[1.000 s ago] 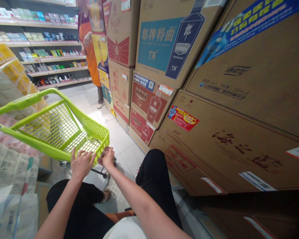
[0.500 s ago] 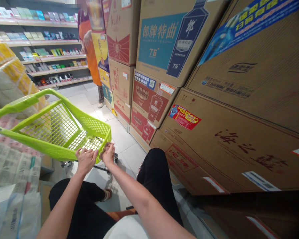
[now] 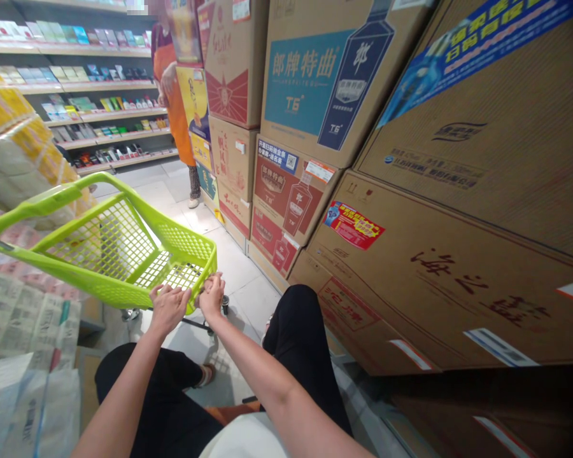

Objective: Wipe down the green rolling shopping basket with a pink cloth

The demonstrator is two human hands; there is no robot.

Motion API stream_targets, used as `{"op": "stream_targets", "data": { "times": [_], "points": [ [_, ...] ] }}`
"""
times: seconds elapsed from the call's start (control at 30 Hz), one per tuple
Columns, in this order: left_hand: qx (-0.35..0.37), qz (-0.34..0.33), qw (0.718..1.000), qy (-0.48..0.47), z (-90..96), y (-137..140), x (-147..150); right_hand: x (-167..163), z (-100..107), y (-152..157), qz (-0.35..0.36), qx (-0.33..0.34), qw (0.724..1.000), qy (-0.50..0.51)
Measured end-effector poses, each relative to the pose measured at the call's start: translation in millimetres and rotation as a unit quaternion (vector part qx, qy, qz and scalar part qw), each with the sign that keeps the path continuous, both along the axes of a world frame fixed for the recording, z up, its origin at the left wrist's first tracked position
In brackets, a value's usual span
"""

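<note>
A lime-green plastic shopping cart (image 3: 119, 292) stands in front of me on the tiled floor, its mesh basket showing nothing inside. My left hand (image 3: 170, 306) is closed over the near rim of the basket, fingers curled across the edge. Close beside it, my right hand (image 3: 211, 294) wraps around the near right corner of the same rim. The cart's push handle points away to the left. Below the basket, part of a dark lower frame and some casters show; the rest is hidden.
Stacked cartons (image 3: 305, 83) wall the right side, with large brown boxes (image 3: 458, 254) close to my knee. Wrapped paper packs (image 3: 28, 343) line the left. A person in an orange apron (image 3: 174, 108) stands ahead beside the cartons. Stocked shelves (image 3: 100, 114) cross the back.
The cart and both hands sit very slightly further right in view, and the background has dropped slightly. Both hands keep their hold on the rim.
</note>
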State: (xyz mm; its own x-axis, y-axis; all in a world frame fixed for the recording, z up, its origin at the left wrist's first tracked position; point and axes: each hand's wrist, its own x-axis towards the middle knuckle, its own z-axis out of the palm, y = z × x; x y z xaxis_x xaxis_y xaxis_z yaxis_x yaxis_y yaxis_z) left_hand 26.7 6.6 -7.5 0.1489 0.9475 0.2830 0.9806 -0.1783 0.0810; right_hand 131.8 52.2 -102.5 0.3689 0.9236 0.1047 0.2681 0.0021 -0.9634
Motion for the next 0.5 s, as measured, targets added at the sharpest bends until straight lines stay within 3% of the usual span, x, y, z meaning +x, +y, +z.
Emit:
{"op": "stream_targets", "data": {
  "times": [0.13,0.33,0.5],
  "points": [
    [0.006,-0.005,1.000,0.002,-2.1,1,2,0,8,-6,0.001,0.068,0.998,0.004],
    [0.023,-0.020,0.999,-0.012,-5.7,0,2,5,-9,-3,-0.019,-0.051,0.998,0.012],
    [0.036,-0.028,0.999,-0.014,-6.3,1,6,4,5,-15,-0.021,0.062,0.998,0.014]
  ]
}}
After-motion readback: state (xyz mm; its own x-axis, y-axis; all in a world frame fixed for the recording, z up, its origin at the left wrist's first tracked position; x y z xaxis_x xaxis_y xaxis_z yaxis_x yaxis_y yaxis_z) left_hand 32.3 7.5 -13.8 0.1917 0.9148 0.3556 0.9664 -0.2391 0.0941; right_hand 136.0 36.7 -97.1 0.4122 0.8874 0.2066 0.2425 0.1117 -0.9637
